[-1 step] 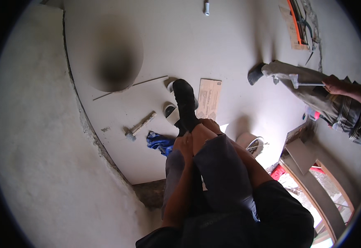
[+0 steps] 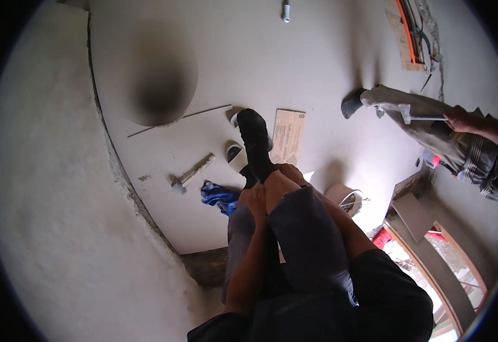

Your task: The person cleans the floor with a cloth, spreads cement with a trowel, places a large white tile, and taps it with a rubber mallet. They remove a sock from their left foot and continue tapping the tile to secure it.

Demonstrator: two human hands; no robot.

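Observation:
My raised foot in a black sock [image 2: 254, 139] crosses over white-and-dark footwear [image 2: 233, 151]. Beside the bare shin, my left hand [image 2: 253, 198] has bent fingers at the sock cuff; what they grip is not clear. My right hand [image 2: 289, 171] is on the far side of the shin, its fingers mostly hidden. A crumpled blue cloth [image 2: 217, 196] lies left of my left hand. A pale-handled mallet [image 2: 195, 171] lies farther left, and a printed cardboard-coloured panel [image 2: 289, 131] is beyond my right hand.
Another person's leg [image 2: 403, 111] and hand [image 2: 460, 119], holding a pale tool [image 2: 414, 114], are at right. A white bucket [image 2: 345, 199] stands nearer. A plastered wall [image 2: 44, 171] runs along the left. Orange-edged tools [image 2: 411, 34] lie upper right, a leaning board [image 2: 414, 214] lower right.

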